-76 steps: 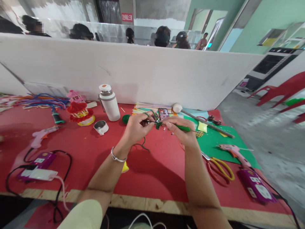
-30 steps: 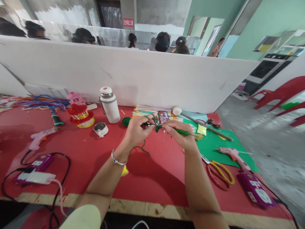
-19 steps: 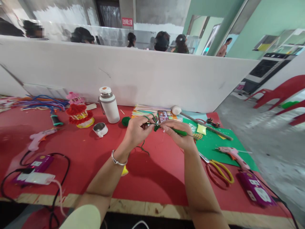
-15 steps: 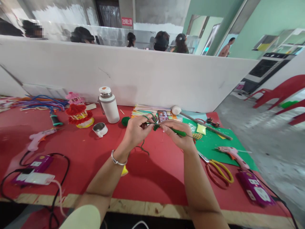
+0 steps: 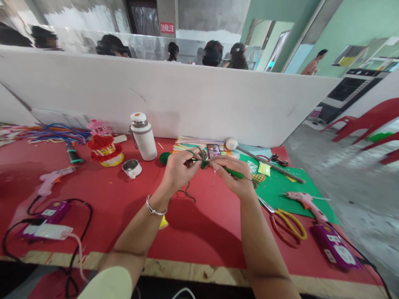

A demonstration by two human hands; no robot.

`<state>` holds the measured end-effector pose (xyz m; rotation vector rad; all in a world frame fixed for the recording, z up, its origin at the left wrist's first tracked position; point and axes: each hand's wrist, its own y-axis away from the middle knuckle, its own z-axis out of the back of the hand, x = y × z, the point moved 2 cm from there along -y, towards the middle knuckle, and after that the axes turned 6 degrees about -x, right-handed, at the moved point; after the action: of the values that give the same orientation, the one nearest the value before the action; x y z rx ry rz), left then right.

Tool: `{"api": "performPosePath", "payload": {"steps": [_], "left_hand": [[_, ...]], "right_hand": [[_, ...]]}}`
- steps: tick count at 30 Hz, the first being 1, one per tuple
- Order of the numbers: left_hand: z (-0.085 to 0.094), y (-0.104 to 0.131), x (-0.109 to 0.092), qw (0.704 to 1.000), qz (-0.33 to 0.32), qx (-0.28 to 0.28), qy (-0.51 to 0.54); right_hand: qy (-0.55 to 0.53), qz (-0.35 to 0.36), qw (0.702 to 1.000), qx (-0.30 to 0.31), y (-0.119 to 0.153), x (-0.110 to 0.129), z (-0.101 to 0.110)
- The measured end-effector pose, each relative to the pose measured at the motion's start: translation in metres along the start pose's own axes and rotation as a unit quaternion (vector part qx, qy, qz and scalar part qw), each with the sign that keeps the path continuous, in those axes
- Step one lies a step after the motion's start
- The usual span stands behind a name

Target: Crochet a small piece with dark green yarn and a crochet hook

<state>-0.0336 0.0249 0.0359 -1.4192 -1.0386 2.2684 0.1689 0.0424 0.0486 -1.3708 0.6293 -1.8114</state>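
Observation:
My left hand (image 5: 181,167) is closed on a small piece of dark green crochet work (image 5: 204,163), with a strand of green yarn looped over its fingers. In my right hand (image 5: 235,174) is a crochet hook (image 5: 233,172) with a green handle, its tip at the crochet work between both hands. A ball of green yarn (image 5: 164,158) lies just behind my left hand, and a loose yarn tail (image 5: 187,193) hangs down over the red table. Behind the hands a phone (image 5: 213,150) shows a picture on its screen.
On the left stand a white thermos (image 5: 145,139), a metal-lined cup (image 5: 131,168), a red and pink lantern-like craft (image 5: 104,145) and a glue gun (image 5: 54,181). Scissors (image 5: 288,226), another glue gun (image 5: 307,203) and a purple power strip (image 5: 335,247) lie right. A white partition (image 5: 187,99) closes the back.
Both hands stay almost in place around the crochet work, with only slight finger movement. Beyond the partition, a person at the right has moved further right.

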Motion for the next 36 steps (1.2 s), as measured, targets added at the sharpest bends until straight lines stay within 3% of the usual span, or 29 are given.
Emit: {"api": "performPosePath", "payload": {"steps": [17,20,26,33,36], "left_hand": [[0.0,0.0,-0.001,0.996,-0.022,-0.073,-0.04],[0.0,0.001,-0.005,0.994,-0.046,-0.079,-0.055],[-0.002,0.002,-0.007,0.991,-0.076,-0.093,-0.052],[-0.003,0.001,-0.002,0.984,-0.1,-0.12,-0.083],[-0.002,0.001,-0.004,0.982,-0.108,-0.124,-0.09]], "right_hand": [[0.057,0.1,0.992,-0.046,0.003,0.001,-0.018],[0.042,0.078,0.995,-0.054,0.003,-0.001,-0.02],[-0.029,-0.037,0.994,-0.097,0.005,-0.012,-0.024],[0.048,0.066,0.992,-0.094,0.007,-0.006,-0.033],[0.03,0.045,0.992,-0.111,0.008,-0.009,-0.033]]}}
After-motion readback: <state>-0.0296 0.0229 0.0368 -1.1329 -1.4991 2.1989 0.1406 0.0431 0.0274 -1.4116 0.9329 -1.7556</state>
